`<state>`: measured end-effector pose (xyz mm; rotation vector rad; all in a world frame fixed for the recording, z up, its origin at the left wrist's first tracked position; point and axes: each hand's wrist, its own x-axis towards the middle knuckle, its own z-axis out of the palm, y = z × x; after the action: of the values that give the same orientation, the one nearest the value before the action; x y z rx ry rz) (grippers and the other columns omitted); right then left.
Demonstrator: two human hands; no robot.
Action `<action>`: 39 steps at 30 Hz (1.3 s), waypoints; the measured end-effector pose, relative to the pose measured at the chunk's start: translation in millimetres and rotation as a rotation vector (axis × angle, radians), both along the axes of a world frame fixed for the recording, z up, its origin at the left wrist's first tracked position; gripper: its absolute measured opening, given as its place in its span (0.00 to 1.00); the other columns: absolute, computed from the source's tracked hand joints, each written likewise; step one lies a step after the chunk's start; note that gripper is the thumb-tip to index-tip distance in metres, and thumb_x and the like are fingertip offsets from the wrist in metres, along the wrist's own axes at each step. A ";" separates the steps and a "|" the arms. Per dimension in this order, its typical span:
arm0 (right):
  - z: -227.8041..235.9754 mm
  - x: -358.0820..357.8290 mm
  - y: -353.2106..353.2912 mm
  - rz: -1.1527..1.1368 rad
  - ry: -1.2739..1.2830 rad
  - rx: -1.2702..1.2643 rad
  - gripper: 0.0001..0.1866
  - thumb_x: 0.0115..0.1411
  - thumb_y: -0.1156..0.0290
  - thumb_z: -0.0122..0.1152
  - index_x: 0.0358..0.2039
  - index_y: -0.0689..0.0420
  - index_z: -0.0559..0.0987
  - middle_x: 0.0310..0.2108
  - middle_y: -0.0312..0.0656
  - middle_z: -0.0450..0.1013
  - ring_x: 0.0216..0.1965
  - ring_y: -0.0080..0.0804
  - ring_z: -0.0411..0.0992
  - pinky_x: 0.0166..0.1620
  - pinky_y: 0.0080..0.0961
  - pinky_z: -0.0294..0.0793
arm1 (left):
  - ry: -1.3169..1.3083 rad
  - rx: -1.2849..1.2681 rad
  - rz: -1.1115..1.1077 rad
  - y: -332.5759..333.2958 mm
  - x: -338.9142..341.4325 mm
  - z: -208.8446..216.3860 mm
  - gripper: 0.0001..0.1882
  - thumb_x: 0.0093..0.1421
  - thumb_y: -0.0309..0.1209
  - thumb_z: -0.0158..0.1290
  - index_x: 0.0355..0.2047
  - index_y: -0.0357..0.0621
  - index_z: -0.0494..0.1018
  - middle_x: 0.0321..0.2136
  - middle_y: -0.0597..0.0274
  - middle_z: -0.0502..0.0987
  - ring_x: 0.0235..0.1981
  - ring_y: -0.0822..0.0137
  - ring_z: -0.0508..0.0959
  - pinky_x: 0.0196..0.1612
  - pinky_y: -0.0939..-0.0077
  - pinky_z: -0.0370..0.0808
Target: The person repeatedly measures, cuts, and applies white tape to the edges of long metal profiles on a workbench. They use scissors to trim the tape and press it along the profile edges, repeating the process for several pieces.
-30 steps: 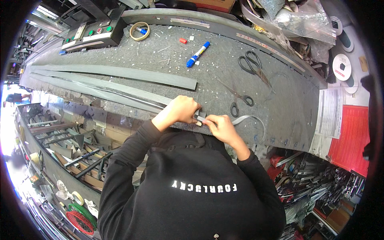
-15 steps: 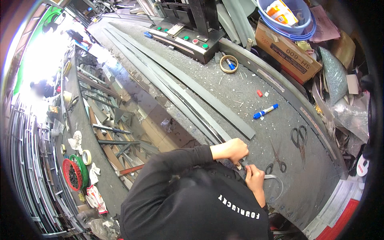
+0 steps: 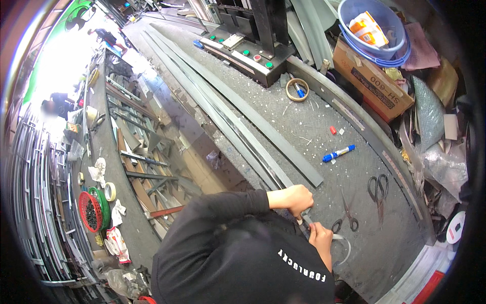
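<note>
Near the lower middle of the frame, my left hand (image 3: 299, 199) is curled over the near ends of the grey strips (image 3: 276, 169), which run down the bench (image 3: 397, 235) from the upper left. Just below and to the right, my right hand (image 3: 321, 239) has thumb and fingers pinching a pale band (image 3: 349, 246) that loops out beyond it to the right. A short grey piece (image 3: 306, 218) shows between my two hands; its exact join with the band is too small to tell. A loose strip (image 3: 283, 151) lies alongside the others, its square end just above my left hand and apart from it. To the right of my hands are the small scissors (image 3: 348, 215), spread open, and farther right the large scissors (image 3: 379, 201), points toward the bottom of the frame. Above them rests a blue and white marker (image 3: 339, 153), with a red cap (image 3: 332, 130) near it. Higher up, the tape roll (image 3: 288, 92) rings a blue object, and the control box (image 3: 253, 58) sits at the top middle. A carton (image 3: 372, 76) and a blue bucket (image 3: 349, 19) fill the upper right; at the lower left, a red basket (image 3: 91, 229) of dark bits leans against a green basket (image 3: 105, 213).
</note>
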<state>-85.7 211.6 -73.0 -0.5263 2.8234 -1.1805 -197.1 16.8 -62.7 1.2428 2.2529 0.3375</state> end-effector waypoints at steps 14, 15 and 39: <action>8.9 -1.2 2.6 0.018 0.001 0.010 0.08 0.59 0.71 0.59 0.25 0.58 0.74 0.18 0.48 0.73 0.20 0.47 0.73 0.24 0.38 0.69 | -0.037 -0.075 0.020 0.6 -5.4 5.8 0.28 0.40 0.54 0.66 0.31 0.43 0.78 0.24 0.50 0.80 0.31 0.51 0.82 0.35 0.58 0.78; 9.3 0.6 6.2 -0.001 0.017 -0.006 0.07 0.58 0.71 0.60 0.26 0.58 0.75 0.17 0.48 0.72 0.20 0.48 0.73 0.24 0.38 0.69 | -0.034 -0.088 0.020 1.8 -5.0 6.5 0.27 0.40 0.53 0.66 0.31 0.43 0.78 0.24 0.51 0.80 0.31 0.51 0.82 0.35 0.59 0.78; 1.2 -17.5 -5.0 0.172 0.016 -0.012 0.11 0.59 0.70 0.59 0.22 0.59 0.73 0.13 0.47 0.70 0.16 0.43 0.72 0.21 0.35 0.67 | -0.015 -0.018 0.024 1.9 -5.2 1.3 0.22 0.40 0.47 0.64 0.28 0.43 0.76 0.19 0.49 0.77 0.25 0.47 0.80 0.29 0.56 0.76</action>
<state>-103.1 206.6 -71.7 -0.7654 2.7195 -1.1664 -202.2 18.7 -61.4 1.2014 2.2549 0.3335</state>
